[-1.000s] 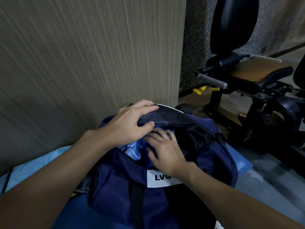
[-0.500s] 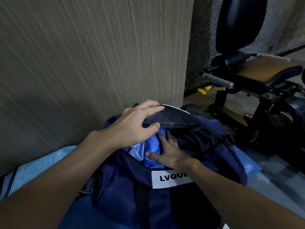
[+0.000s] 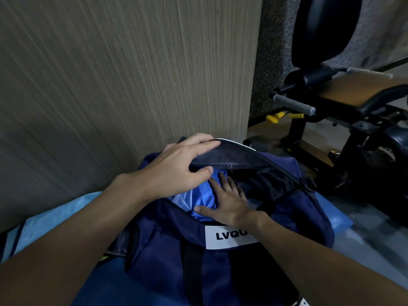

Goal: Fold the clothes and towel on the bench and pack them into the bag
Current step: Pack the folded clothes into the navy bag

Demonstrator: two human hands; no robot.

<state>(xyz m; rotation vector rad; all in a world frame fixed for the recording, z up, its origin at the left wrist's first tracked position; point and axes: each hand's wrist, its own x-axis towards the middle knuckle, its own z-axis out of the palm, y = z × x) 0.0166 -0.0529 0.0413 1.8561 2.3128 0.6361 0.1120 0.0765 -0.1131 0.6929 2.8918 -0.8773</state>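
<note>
Gripping the bag flap (image 3: 231, 154), the left hand (image 3: 176, 171) holds it up. Flat right hand (image 3: 229, 204) presses cloth (image 3: 198, 195): soft, probably slippery, best pinched at folds.

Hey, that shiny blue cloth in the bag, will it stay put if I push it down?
Probably floppy: the cloth creases under the flat right hand. Its sheen suggests slick fabric that may slide. Likely light, so it might puff back up out of the bag.
</note>
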